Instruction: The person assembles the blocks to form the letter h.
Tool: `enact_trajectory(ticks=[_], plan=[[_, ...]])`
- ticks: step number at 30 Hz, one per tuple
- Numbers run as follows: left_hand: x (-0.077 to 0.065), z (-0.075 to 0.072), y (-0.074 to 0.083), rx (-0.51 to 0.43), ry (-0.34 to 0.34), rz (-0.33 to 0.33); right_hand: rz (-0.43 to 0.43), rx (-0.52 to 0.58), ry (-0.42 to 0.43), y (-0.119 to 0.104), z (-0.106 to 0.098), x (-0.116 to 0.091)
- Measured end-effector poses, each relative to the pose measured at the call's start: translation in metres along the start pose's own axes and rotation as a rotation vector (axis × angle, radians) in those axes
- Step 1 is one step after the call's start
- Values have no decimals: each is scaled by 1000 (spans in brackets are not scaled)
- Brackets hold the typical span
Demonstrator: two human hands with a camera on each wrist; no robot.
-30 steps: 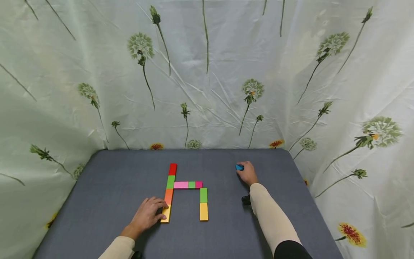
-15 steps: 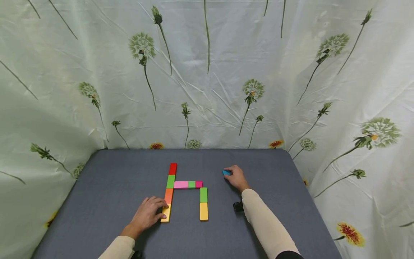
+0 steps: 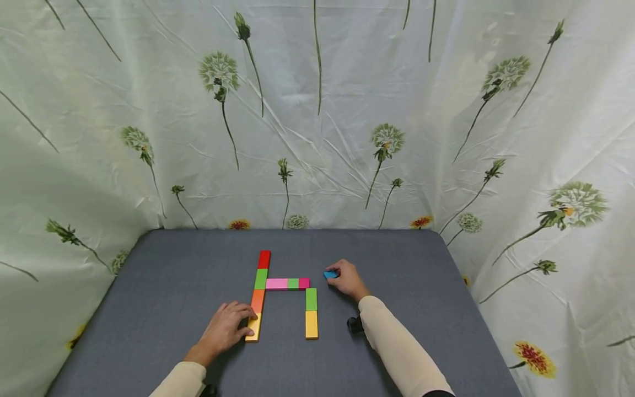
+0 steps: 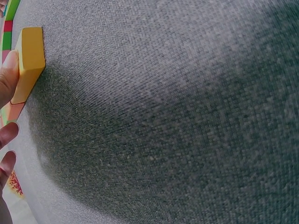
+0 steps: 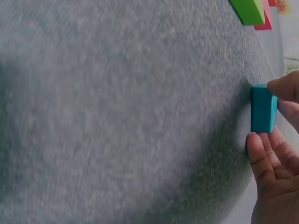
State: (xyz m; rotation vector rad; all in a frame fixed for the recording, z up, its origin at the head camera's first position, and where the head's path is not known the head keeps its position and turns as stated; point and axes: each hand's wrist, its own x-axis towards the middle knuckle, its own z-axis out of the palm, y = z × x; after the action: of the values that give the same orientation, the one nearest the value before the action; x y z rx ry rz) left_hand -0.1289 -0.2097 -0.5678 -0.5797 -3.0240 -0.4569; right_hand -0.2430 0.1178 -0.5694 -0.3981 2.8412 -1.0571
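Observation:
My right hand (image 3: 349,279) pinches a blue block (image 3: 329,274) between thumb and fingers, just right of the row of blocks; in the right wrist view the blue block (image 5: 264,108) shows low over the cloth. My left hand (image 3: 225,328) rests with relaxed fingers at the yellow block (image 3: 253,327) that ends the left column; its thumb (image 4: 8,77) touches that block in the left wrist view. Above it in the column lie an orange block (image 3: 258,301), a green block (image 3: 261,279) and a red block (image 3: 265,259).
A row of a pink block (image 3: 276,284), a small green block (image 3: 293,283) and a magenta block (image 3: 304,283) runs right from the column. Below its end lie another green block (image 3: 311,299) and yellow block (image 3: 311,325). Behind the grey table (image 3: 198,264) hangs a flowered curtain (image 3: 317,138).
My right hand has carried the blue block left and toward me, closer to the magenta end of the row. The left hand and the laid blocks have stayed in place.

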Motion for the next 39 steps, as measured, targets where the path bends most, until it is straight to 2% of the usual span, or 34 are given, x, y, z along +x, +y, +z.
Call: enact_trajectory(ticks=[8,17,23,39], plan=[[-1,0,2,-9,-29,-42,-31,8,-78,-11,4,2],[-1,0,1,-1,-19,-33,-37,12,-129,-18,11,4],[-2,1,0,5,-4,-20,-68,28,-131,-21,14,5],[-2,2,-1,8,10,-4,-60,6,-118,-26,17,6]])
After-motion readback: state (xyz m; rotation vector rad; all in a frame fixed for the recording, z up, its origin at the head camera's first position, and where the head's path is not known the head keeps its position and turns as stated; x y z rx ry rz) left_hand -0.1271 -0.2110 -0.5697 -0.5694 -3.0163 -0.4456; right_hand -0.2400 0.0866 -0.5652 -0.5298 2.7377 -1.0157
